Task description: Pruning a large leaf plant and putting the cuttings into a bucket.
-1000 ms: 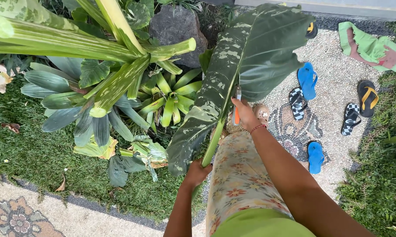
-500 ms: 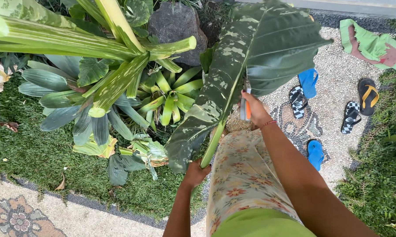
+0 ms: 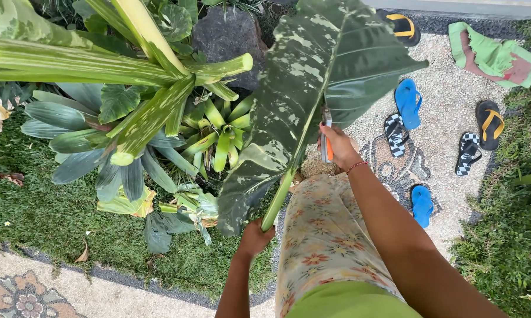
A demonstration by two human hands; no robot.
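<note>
Variegated green leaf (image 3: 318,88): left hand (image 3: 255,238) gripped its stalk (cut end); right hand (image 3: 339,144) clasped an orange-handled cutter (image 3: 327,138).

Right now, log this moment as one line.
left hand: grips cut stalk of large variegated green leaf | right hand: holds orange-handled cutter against midrib

A garden bed of short green grass (image 3: 47,218) fills the left side, edged below by a pale paved path with a floral mosaic (image 3: 24,297). A dark grey rock (image 3: 227,35) sits at the bed's top edge. To the right lies a light pebble floor (image 3: 448,112), with blue flip-flops (image 3: 408,101), checkered sandals (image 3: 396,134) and a green cloth (image 3: 492,56) at its top right corner. Daylight is soft and even.
</note>
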